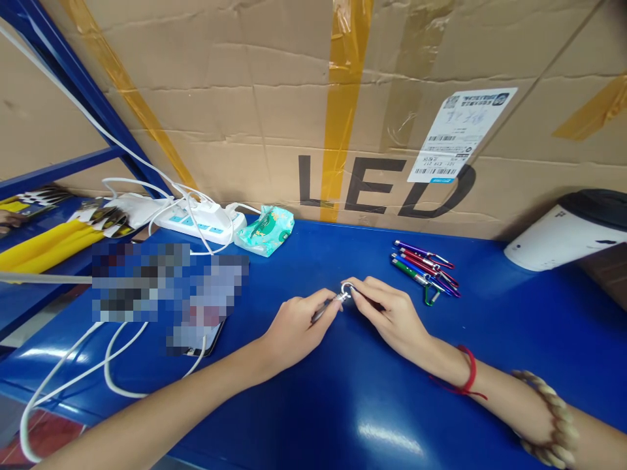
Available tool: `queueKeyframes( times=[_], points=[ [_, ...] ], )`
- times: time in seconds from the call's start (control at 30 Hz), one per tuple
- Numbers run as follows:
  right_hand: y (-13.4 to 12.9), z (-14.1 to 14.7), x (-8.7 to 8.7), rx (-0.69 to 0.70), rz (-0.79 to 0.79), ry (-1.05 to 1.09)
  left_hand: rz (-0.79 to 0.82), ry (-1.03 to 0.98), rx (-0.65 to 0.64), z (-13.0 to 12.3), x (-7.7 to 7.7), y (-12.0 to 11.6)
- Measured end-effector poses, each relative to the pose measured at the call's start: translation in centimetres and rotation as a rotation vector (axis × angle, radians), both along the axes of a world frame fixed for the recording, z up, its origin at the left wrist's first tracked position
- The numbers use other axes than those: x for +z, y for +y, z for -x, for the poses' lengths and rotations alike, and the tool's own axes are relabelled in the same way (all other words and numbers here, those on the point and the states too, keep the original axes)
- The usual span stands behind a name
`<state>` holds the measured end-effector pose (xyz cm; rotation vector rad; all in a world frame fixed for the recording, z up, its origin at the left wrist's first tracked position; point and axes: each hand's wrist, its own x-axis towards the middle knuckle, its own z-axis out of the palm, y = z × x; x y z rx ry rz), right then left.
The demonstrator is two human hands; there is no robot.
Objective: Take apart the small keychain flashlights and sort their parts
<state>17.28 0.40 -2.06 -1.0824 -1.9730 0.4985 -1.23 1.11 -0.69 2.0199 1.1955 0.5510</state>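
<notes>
Holding a slim silvery rod over the blue counter, between both hands. Pinching its barrel between thumb and fingers of the left hand in a closed grip; pinching the curved metal hook at its tip between fingertips of the right hand. Probably weighing little; looking stiff, smooth and sturdy, likely slipping or rolling under a loose or damp grip. Best gripping along the barrel while steadying the hook by its outer curve. Seeing similar coloured rods with clips on the counter, near the right hand. Reading "LED" in large black capitals on the cardboard box behind. Finding barcodes on its white shipping label, but not making out the small print, nor the printing on the green packet.
</notes>
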Motion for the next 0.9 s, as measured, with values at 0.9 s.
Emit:
queueKeyframes(
  times=[0.9],
  points=[
    [-0.2, 0.0, 0.2, 0.002, 0.03, 0.036, 0.023, 0.016, 0.012, -1.2, 0.4, -1.3]
  ],
)
